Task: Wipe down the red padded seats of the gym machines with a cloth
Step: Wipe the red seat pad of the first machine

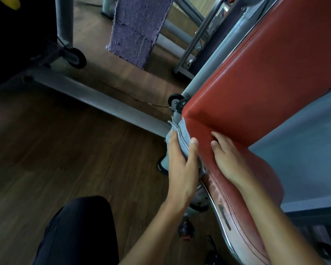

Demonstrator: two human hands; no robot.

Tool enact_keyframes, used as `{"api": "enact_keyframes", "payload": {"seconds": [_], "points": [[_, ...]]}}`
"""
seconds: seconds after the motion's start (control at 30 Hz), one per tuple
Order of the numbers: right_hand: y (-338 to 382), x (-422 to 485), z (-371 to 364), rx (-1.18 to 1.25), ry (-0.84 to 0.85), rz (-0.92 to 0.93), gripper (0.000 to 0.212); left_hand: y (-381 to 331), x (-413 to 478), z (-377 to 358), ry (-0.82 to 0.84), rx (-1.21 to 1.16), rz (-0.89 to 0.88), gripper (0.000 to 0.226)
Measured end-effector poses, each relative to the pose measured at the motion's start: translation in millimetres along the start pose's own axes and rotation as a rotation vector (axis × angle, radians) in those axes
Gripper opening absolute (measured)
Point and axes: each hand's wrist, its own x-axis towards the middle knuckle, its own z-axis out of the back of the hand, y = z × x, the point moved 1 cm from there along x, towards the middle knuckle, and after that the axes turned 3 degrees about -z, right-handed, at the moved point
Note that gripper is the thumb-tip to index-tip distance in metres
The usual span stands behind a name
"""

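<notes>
The left hand [182,165] holds a soft light blue cloth [182,138]. Its grip is closed on the cloth, with the thumb on one side and the fingers on the other. The cloth is bunched up and pressed against the front corner of the red padded seat [264,169], down on the seat's side edge. A bit of cloth sticks out past the fingertips.

The right hand [227,157] lies flat on top of the seat, just beside the left hand. Its fingers are straight and its grip is loose, so it holds nothing. The thumb points toward the cloth but does not touch it.

The seat has a dark line of stitches along its edge and a shiny metal rim under it. The skin of the seat looks worn and scuffed near the rim. Behind the seat a big red padded backrest [266,73] leans up and away.

A purple woolly towel [138,29] hangs down at the top. A long grey metal bar [96,96] lies across the brown wooden floor [65,140], with a small black wheel [77,56] near it. A knee in black trousers [80,226] shows at the bottom.
</notes>
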Motion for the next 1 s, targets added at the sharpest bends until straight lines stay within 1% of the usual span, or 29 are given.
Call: {"api": "enact_keyframes", "payload": {"seconds": [0.07,0.1,0.17,0.23,0.27,0.33,0.4,0.43,0.47,0.53,0.57,0.6,0.63,0.7,0.73,0.8,0.87,0.93,0.97,1.0], "points": [[-1.2,1.7,-1.4,-0.001,-0.003,0.007,0.044,0.9,-31.2,-5.7,0.021,0.022,-0.028,0.065],[-2.0,2.6,-2.2,-0.005,-0.007,0.009,0.044,1.5,-44.2,-8.8,0.030,0.052,-0.010,0.072],[-3.4,4.0,-3.5,-0.001,-0.009,0.013,0.045,5.6,-49.5,-14.2,0.023,0.145,0.026,0.078],[-3.9,3.8,-3.9,0.007,-0.006,0.014,0.045,4.2,-29.8,-13.2,0.006,0.106,-0.015,0.074],[-4.1,3.9,-3.9,0.003,-0.004,0.014,0.045,2.5,-13.9,-9.5,-0.017,0.079,-0.034,0.064],[-4.4,3.9,-3.1,-0.002,0.003,0.007,0.046,-1.4,13.7,-3.1,-0.041,0.045,0.003,0.041],[-4.4,3.7,-2.5,0.003,0.005,0.010,0.046,0.1,18.7,-0.7,-0.038,0.003,0.049,0.032],[-4.3,3.5,-2.6,0.006,0.006,0.012,0.046,0.6,10.4,0.1,-0.032,0.015,0.029,0.034],[-4.0,3.3,-3.0,0.004,0.005,0.013,0.046,0.3,-2.6,0.3,-0.012,0.050,0.005,0.042],[-3.7,3.8,-3.4,-0.008,0.001,0.009,0.045,0.2,-29.6,-3.8,0.047,0.127,-0.002,0.067],[-3.9,4.0,-3.6,-0.011,0.000,0.006,0.045,2.0,-36.5,-5.5,0.054,0.176,0.014,0.073],[-3.8,4.1,-3.6,-0.013,0.002,0.005,0.046,1.6,-34.5,-6.4,0.064,0.203,0.015,0.075],[-3.7,3.9,-3.4,-0.014,0.005,0.006,0.046,3.4,-24.3,-6.7,0.059,0.197,-0.012,0.071],[-3.3,3.4,-2.5,-0.005,0.009,0.004,0.046,1.7,8.8,-2.4,0.006,0.152,-0.037,0.052],[-3.0,3.2,-2.0,0.003,0.009,0.001,0.046,1.2,22.8,-2.0,-0.020,0.110,-0.007,0.043],[-3.6,2.9,-2.1,0.011,0.007,0.003,0.046,3.0,24.3,-6.9,-0.053,0.063,0.016,0.036],[-3.5,3.4,-2.6,0.000,0.000,0.009,0.046,5.3,4.1,-10.7,-0.045,0.053,-0.034,0.041],[-3.5,3.6,-2.8,-0.014,-0.001,0.010,0.046,5.8,-11.0,-12.2,-0.018,0.066,-0.045,0.058],[-3.9,3.7,-2.8,-0.015,-0.001,0.008,0.046,6.9,-6.7,-11.4,-0.015,0.080,-0.034,0.061],[-4.0,3.7,-2.8,-0.010,0.000,0.005,0.046,8.7,4.1,-10.2,-0.021,0.079,-0.003,0.055]]}}
